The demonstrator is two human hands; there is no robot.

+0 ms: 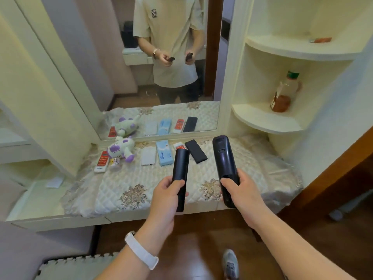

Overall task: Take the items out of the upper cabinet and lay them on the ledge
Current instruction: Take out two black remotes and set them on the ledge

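Two dark remotes held over the ledge [252, 158]
Left hand [167, 194] grips the slim remote [181, 164]; right hand [243, 188] grips the bulky remote [224, 156], frame centre

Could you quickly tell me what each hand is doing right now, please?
Left hand: closed around a slim, black, rod-shaped remote control.
Right hand: closed around a wider, curved, glossy black remote control.

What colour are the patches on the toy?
Purple, on a white plush toy lying on the ledge, seen in the head view.
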